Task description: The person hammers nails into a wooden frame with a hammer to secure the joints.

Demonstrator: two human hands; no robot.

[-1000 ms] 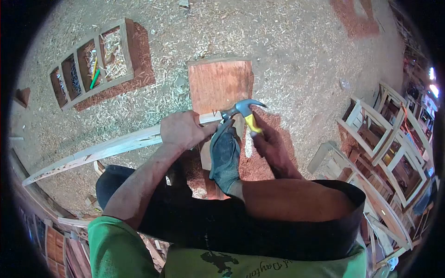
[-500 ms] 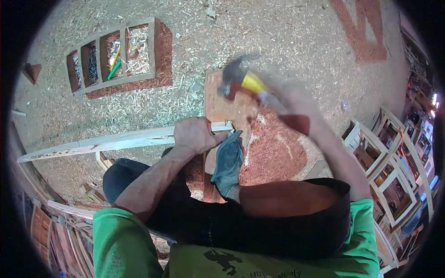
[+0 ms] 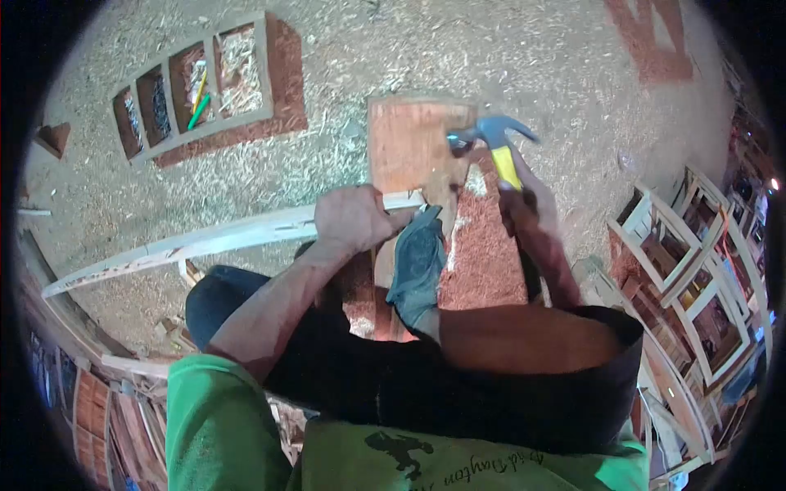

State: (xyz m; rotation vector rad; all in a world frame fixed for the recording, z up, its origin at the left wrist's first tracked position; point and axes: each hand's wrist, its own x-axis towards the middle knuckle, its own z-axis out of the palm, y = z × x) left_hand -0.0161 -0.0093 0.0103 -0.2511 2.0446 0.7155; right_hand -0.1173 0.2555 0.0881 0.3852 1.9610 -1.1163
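Observation:
My left hand (image 3: 352, 219) is wrapped round a long pale wooden strip (image 3: 221, 237) near its right end, which rests on a reddish wooden board (image 3: 413, 143). A small nail-like point shows at that end, too small to be sure of. My right hand (image 3: 524, 209) grips a claw hammer (image 3: 503, 159) with a yellow and dark handle. The hammer's grey head is raised over the board's right side, apart from the strip. My foot in a dark grey shoe (image 3: 419, 262) is beside the strip's end, close to my left thumb.
A wooden tray (image 3: 266, 61) with several compartments lies at the upper left, holding small dark pieces, shavings, a yellow pencil (image 3: 199, 92) and a green marker (image 3: 200, 112). Wood shavings cover the ground. Wooden frames (image 3: 655, 229) stand at the right; stacked boards (image 3: 123, 425) are at the lower left.
The hammer and my right hand have shifted right and slightly down, and the hammer's head has turned. My left hand still grips the strip. The whole view has moved a little.

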